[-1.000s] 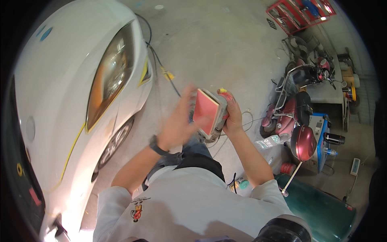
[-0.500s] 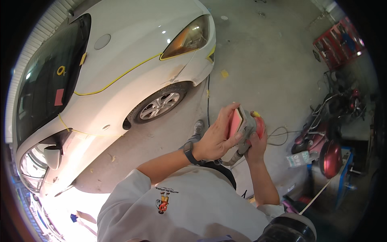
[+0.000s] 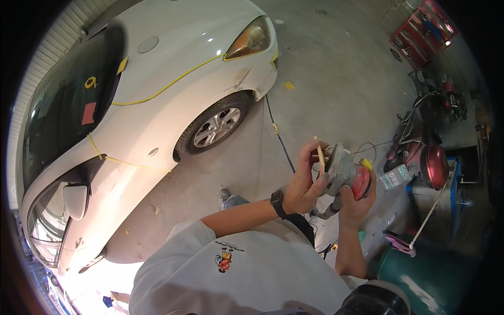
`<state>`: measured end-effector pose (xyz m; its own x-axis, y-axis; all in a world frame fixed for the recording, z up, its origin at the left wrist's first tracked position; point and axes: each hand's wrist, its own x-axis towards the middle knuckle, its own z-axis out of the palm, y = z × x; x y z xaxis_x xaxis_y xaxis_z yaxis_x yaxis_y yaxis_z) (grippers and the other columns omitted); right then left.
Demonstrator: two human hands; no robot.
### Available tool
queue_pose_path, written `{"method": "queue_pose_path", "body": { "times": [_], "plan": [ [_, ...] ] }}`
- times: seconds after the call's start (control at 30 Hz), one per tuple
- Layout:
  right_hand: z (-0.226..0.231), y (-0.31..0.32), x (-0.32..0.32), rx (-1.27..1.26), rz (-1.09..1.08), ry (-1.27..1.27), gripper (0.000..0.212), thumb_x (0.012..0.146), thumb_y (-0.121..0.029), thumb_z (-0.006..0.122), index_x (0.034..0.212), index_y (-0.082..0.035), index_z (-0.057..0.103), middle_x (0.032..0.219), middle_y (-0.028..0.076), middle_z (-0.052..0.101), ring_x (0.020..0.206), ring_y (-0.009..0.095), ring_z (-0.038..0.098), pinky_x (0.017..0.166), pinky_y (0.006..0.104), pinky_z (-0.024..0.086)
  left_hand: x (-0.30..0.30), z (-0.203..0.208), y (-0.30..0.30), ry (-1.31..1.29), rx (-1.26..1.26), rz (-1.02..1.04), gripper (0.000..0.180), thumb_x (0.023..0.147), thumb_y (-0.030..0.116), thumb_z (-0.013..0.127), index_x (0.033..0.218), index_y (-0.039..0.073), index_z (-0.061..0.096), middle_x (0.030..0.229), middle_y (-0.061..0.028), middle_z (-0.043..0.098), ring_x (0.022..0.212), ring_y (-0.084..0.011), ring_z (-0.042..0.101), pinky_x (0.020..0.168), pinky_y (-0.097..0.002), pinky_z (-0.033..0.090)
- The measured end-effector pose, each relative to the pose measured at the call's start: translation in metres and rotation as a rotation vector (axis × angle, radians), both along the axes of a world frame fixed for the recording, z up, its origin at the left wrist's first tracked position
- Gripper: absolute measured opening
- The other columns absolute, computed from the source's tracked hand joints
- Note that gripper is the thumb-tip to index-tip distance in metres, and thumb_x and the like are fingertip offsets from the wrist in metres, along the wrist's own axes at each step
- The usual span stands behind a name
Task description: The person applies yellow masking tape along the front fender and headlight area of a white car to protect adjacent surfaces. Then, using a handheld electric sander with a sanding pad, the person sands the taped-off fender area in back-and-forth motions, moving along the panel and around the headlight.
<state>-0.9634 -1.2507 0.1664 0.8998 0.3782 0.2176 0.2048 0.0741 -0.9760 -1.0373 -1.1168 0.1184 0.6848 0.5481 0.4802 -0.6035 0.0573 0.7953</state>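
Note:
My right hand [image 3: 358,203] grips a sander with a grey body [image 3: 341,170], a red top and a yellow lever [image 3: 366,164]. A ribbed grey hose [image 3: 329,211] runs from it down beside my shirt. To the left, my left hand [image 3: 305,184] holds a thin cream-coloured sanding pad [image 3: 321,159] between fingers and thumb, seen nearly edge-on. The pad stands beside the sander's flat base, with a narrow gap at its top; whether they touch lower down I cannot tell.
A white car [image 3: 173,100] with yellow tape lines stands at the left. On its windscreen lie a yellow tape roll [image 3: 91,82] and a pink sheet [image 3: 89,113]. Right are a dark red scooter [image 3: 433,165], a blue cart [image 3: 452,197] and a red rack [image 3: 420,37]. A dark hose [image 3: 281,142] crosses the floor.
The pad's pink face, visible before against the sander, has turned away and the pad has come apart from the base at the top. Both hands have shifted right in view.

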Motion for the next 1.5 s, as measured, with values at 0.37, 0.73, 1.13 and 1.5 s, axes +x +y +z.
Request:
{"method": "queue_pose_path", "body": {
  "times": [0.37, 0.73, 1.13, 1.5],
  "plan": [
    [0.001, 0.159, -0.181, -0.063, 0.341, -0.087, 0.092, 0.072, -0.026, 0.095, 0.145, 0.007, 0.05, 0.133, 0.012, 0.062, 0.121, 0.022, 0.061, 0.109, 0.035, 0.047, -0.224, 0.019, 0.129, 0.002, -0.376, 0.218, 0.076, 0.109, 0.042, 0.052, 0.167, 0.004, 0.02, 0.149, -0.0118, 0.043, 0.135, -0.0226, 0.045, 0.118, -0.0388, 0.034],
    [0.05, 0.223, -0.245, -0.007, 0.533, -0.069, 0.09, 0.075, -0.035, 0.095, 0.141, 0.009, 0.053, 0.125, 0.01, 0.065, 0.113, 0.018, 0.063, 0.102, 0.0323, 0.05, -0.363, 0.014, 0.225, -0.026, -0.169, 0.467, 0.09, 0.107, 0.063, 0.047, 0.17, 0.007, 0.016, 0.152, -0.0161, 0.047, 0.126, -0.0236, 0.053, 0.108, -0.0386, 0.046],
    [0.058, 0.217, -0.233, -0.017, 0.867, -0.31, 0.074, 0.072, -0.022, 0.097, 0.133, 0.002, 0.06, 0.117, 0.011, 0.069, 0.102, 0.019, 0.069, 0.09, 0.0338, 0.057, -0.324, 0.041, 0.147, 0.05, -0.099, 0.476, 0.104, 0.103, 0.069, 0.048, 0.167, -0.005, 0.012, 0.162, -0.0222, 0.039, 0.15, -0.0308, 0.041, 0.125, -0.0443, 0.031],
    [0.047, 0.166, -0.167, -0.003, 0.843, -0.191, 0.073, 0.074, -0.024, 0.095, 0.133, 0.003, 0.06, 0.111, 0.011, 0.07, 0.099, 0.017, 0.069, 0.088, 0.0316, 0.058, -0.262, 0.048, 0.097, 0.142, -0.102, 0.516, 0.102, 0.103, 0.073, 0.041, 0.167, -0.002, 0.017, 0.164, -0.0186, 0.035, 0.149, -0.0308, 0.042, 0.123, -0.0458, 0.036]
  ]
}}
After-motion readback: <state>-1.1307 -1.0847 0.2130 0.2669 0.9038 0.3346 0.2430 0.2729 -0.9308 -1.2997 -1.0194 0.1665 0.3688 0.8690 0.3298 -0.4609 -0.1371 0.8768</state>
